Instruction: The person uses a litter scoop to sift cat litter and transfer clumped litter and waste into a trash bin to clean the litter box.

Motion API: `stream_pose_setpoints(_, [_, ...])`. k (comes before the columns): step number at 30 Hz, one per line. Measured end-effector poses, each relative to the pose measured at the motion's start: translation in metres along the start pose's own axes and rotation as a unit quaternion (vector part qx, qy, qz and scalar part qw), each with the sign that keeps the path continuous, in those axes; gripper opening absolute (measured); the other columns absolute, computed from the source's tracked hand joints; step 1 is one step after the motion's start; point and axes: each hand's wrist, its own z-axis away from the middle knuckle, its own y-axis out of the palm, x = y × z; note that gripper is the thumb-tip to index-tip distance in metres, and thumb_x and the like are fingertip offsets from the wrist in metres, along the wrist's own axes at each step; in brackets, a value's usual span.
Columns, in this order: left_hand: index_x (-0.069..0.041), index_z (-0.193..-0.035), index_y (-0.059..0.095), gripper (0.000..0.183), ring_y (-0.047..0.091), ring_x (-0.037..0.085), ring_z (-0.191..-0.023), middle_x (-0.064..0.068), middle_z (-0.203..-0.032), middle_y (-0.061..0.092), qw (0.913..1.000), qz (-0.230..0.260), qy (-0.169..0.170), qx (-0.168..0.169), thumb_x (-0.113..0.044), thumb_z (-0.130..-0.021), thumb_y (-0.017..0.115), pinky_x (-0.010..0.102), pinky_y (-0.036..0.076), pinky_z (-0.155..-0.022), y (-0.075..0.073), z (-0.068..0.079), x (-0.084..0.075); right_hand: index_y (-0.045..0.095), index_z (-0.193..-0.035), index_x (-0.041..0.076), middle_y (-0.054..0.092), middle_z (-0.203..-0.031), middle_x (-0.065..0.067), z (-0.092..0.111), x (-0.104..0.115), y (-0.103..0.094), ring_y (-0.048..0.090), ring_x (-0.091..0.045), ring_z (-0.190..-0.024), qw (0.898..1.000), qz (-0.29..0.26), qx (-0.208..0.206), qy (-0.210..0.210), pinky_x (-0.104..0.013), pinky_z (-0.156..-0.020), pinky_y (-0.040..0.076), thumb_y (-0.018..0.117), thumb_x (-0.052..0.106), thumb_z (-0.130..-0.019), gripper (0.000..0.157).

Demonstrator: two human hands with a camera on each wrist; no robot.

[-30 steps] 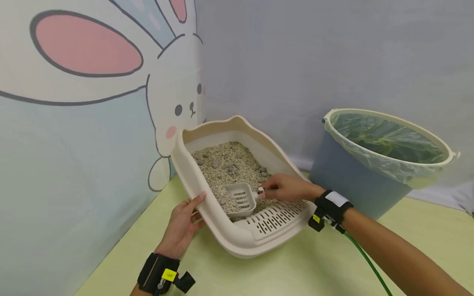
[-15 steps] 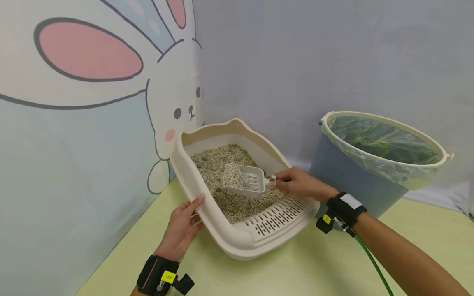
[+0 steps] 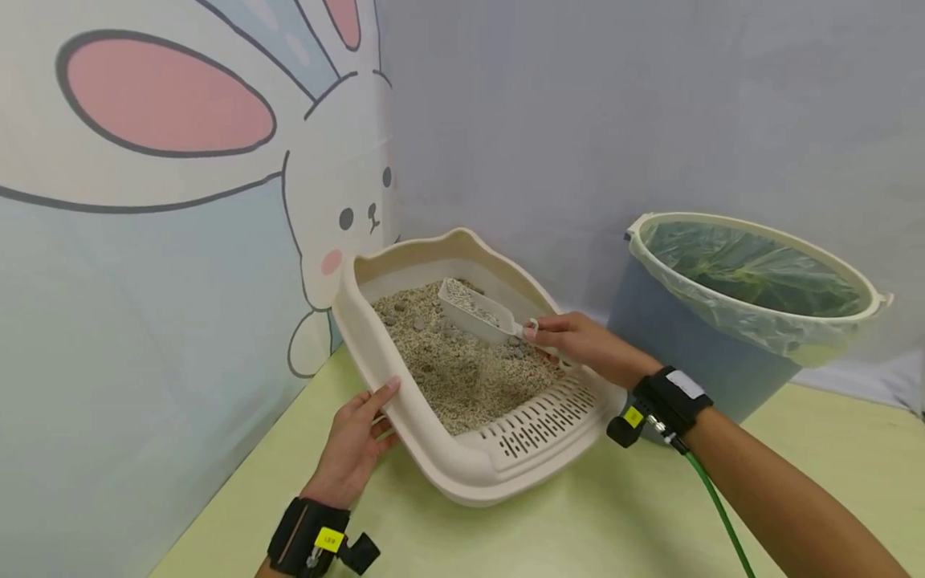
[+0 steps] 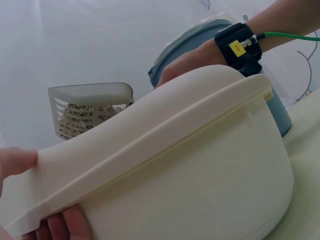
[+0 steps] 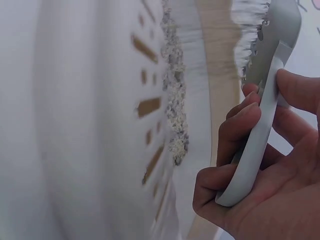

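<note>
A beige litter box (image 3: 433,466) holds grainy litter (image 3: 462,377) with grey clumps in it. My left hand (image 3: 354,441) grips the box's left rim, thumb on top and fingers beneath, as the left wrist view also shows. Over the litter, my right hand (image 3: 588,345) holds a slotted litter scoop (image 3: 477,313) by its handle. Some litter lies in the scoop, and grains fall from its underside in the right wrist view. There the fingers (image 5: 240,125) curl round the scoop's handle (image 5: 255,145).
A blue trash bin (image 3: 672,345) with a clear plastic liner (image 3: 759,265) stands right of the box. A wall with a rabbit print (image 3: 340,177) rises at the left, a grey wall behind. The floor (image 3: 578,522) is pale green. A green cable (image 3: 715,498) trails from my right wrist.
My right hand has lifted the scoop out of the litter, up and away from me, and tilted it. Litter sifts through, leaving less in the scoop. The left hand keeps its place.
</note>
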Motion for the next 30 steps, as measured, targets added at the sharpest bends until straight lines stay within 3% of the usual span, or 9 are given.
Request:
stream_pose_setpoints(6, [-0.003, -0.123, 0.047, 0.065, 0.056, 0.025, -0.097, 0.015, -0.116, 0.049, 1.0000, 0.002, -0.002, -0.003, -0.040, -0.078, 0.074, 0.033, 0.051, -0.073, 0.001, -0.001, 0.000, 0.061, -0.123, 0.017, 0.052, -0.099, -0.016, -0.001, 0.006, -0.001, 0.045, -0.030, -0.081, 1.000, -0.030, 0.003, 0.005, -0.042, -0.070, 0.035, 0.051, 0.042, -0.097, 0.037])
stream_pose_setpoints(13, [-0.003, -0.124, 0.047, 0.064, 0.055, 0.025, -0.097, 0.014, -0.116, 0.049, 1.0000, 0.005, -0.004, 0.001, -0.040, -0.079, 0.074, 0.033, 0.050, -0.074, 0.001, -0.001, -0.001, 0.062, -0.120, 0.012, 0.050, -0.088, -0.016, -0.003, 0.016, 0.000, 0.039, -0.030, -0.072, 0.997, -0.071, 0.022, -0.005, -0.035, -0.060, 0.034, 0.049, 0.040, -0.098, 0.037])
stream_pose_setpoints(21, [-0.003, -0.123, 0.047, 0.063, 0.056, 0.024, -0.094, 0.014, -0.114, 0.049, 1.0000, 0.006, -0.003, -0.003, -0.039, -0.079, 0.074, 0.032, 0.051, -0.072, 0.001, -0.001, 0.000, 0.057, -0.124, 0.006, 0.047, -0.089, -0.014, -0.006, 0.026, -0.002, 0.038, -0.024, -0.070, 0.988, -0.140, 0.058, 0.002, -0.037, -0.061, 0.031, 0.046, 0.036, -0.100, 0.040])
stream_pose_setpoints(24, [-0.003, -0.123, 0.046, 0.063, 0.056, 0.024, -0.094, 0.014, -0.113, 0.049, 1.0000, 0.007, -0.003, -0.003, -0.039, -0.079, 0.074, 0.032, 0.051, -0.072, 0.001, -0.001, 0.000, 0.058, -0.121, 0.007, 0.047, -0.088, -0.013, -0.001, 0.029, -0.003, 0.040, -0.025, -0.073, 0.994, -0.100, 0.034, -0.002, -0.037, -0.063, 0.033, 0.047, 0.039, -0.099, 0.041])
stream_pose_setpoints(27, [-0.003, -0.123, 0.047, 0.063, 0.056, 0.024, -0.094, 0.013, -0.114, 0.049, 1.0000, 0.007, -0.006, -0.001, -0.039, -0.080, 0.074, 0.032, 0.051, -0.072, 0.001, -0.001, 0.000, 0.062, -0.109, 0.011, 0.047, -0.084, -0.012, 0.006, 0.029, -0.001, 0.041, -0.028, -0.073, 1.000, -0.002, -0.025, -0.018, -0.039, -0.065, 0.033, 0.050, 0.042, -0.097, 0.035])
stream_pose_setpoints(30, [-0.003, -0.123, 0.047, 0.062, 0.056, 0.024, -0.095, 0.014, -0.114, 0.049, 1.0000, 0.005, -0.007, 0.000, -0.039, -0.080, 0.073, 0.032, 0.051, -0.071, 0.001, -0.001, -0.001, 0.061, -0.091, 0.012, 0.042, -0.072, -0.010, 0.011, 0.026, 0.003, 0.037, -0.026, -0.063, 0.989, 0.109, -0.084, -0.055, -0.039, -0.061, 0.032, 0.052, 0.040, -0.097, 0.030])
